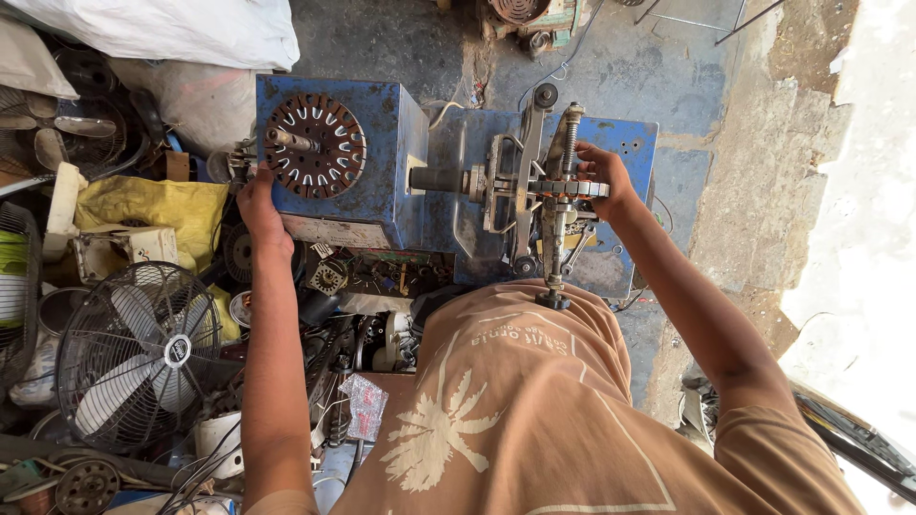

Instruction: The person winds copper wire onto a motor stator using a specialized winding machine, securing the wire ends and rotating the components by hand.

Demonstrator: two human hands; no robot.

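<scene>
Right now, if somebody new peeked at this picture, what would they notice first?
Probably the blue metal machine in the middle, with a round slotted metal disc on its left block. The left hand rests at that block's edge, while the right hand grips a toothed ring on the spindle. At lower left stands a caged fan amid piled scrap.

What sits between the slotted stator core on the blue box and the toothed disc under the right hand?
In the head view, a dark horizontal shaft spans from the blue box toward the metal winding frame, between stator core and toothed disc at the right hand.
</scene>
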